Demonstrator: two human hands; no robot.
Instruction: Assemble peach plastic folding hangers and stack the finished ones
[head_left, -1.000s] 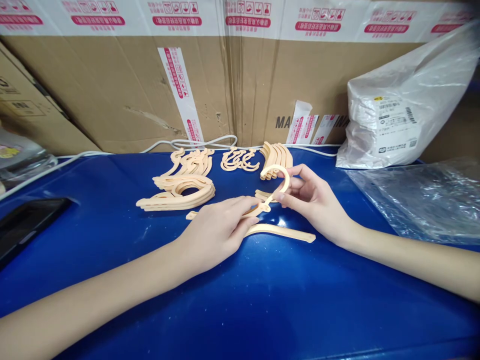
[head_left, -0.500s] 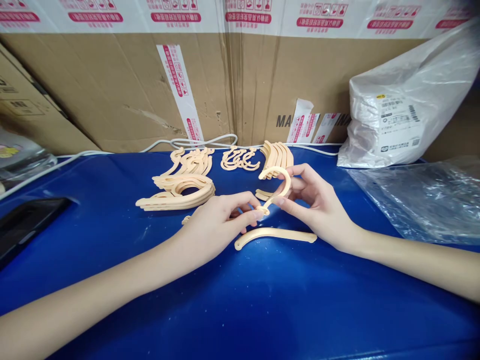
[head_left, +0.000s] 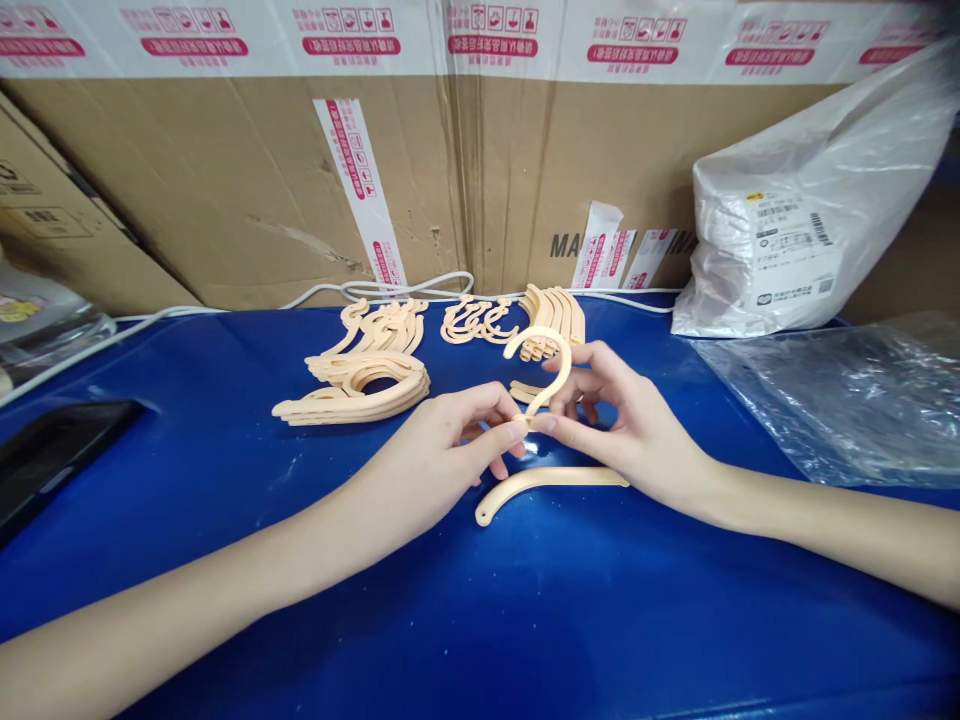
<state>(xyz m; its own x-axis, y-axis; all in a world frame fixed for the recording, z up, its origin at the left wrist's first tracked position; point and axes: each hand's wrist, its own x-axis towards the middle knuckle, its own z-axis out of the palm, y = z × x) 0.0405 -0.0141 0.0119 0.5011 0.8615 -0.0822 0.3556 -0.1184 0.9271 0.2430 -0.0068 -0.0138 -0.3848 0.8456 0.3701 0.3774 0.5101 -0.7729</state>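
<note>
Between my hands stands a cream plastic hanger hook (head_left: 564, 362), its curve uppermost and its opening to the left. My left hand (head_left: 457, 432) is closed, thumb and fingertips pinching the lower end of the hook. My right hand (head_left: 637, 420) is closed at the same end, its thumb on the base and its fingers behind the stem. Whatever else is joined at the base is covered by my fingers. Just below my hands lies a curved cream hanger arm (head_left: 551, 478) with a small hole at its left end; its right end is close under my right palm.
Folded hangers (head_left: 360, 405) are stacked left of centre, with more hangers (head_left: 386, 325) behind. Loose hooks (head_left: 472, 320) and a row of hanger arms (head_left: 555, 310) lie farther back. A phone (head_left: 64, 450) is at left, a plastic bag (head_left: 765, 250) at right; cardboard (head_left: 247, 180) stands behind.
The hook has tipped left and stands more upright. My right thumb has slid down to its base. The loose hanger arm has turned slightly, its left end now closer to me.
</note>
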